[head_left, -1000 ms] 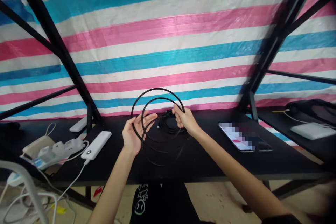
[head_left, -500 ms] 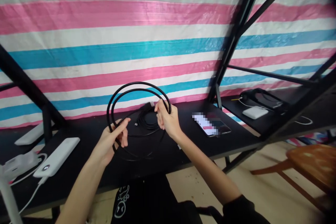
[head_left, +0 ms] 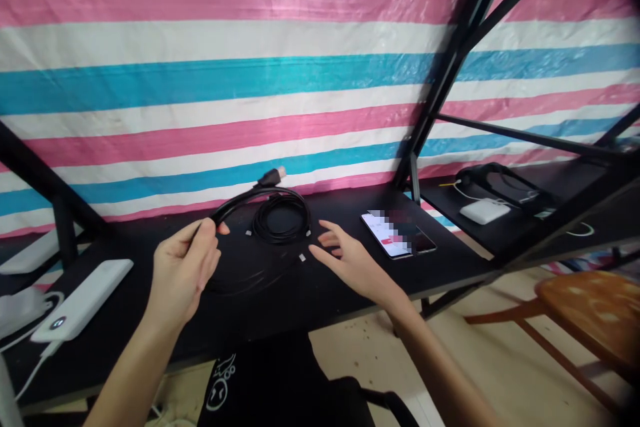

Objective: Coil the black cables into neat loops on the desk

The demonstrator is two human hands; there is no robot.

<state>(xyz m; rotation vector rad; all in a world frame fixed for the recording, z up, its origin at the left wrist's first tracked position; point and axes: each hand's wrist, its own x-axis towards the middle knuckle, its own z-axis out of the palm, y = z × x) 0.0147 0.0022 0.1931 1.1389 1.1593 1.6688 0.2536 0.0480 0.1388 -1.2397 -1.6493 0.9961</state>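
Observation:
My left hand [head_left: 184, 265] is closed around a black cable [head_left: 239, 203] whose loops now lie flatter over the black table [head_left: 310, 287]; its plug end sticks up near the striped tarp. My right hand [head_left: 347, 260] hovers open over the table, fingers spread, holding nothing, just right of a small coiled bundle of black cable [head_left: 281, 215] that lies on the table. A smartphone [head_left: 399, 233] with a lit screen lies to the right of that hand.
A white power bank [head_left: 83, 299] with a white lead lies at the table's left. A second black table at the right holds a white box [head_left: 484, 211] and cables. A wooden chair [head_left: 585, 307] stands at lower right. Black frame struts cross in front of the striped tarp.
My right hand has let go of the cable loop and moved down, open. The loop, held up before, has dropped toward the table in my left hand. The view has shifted slightly.

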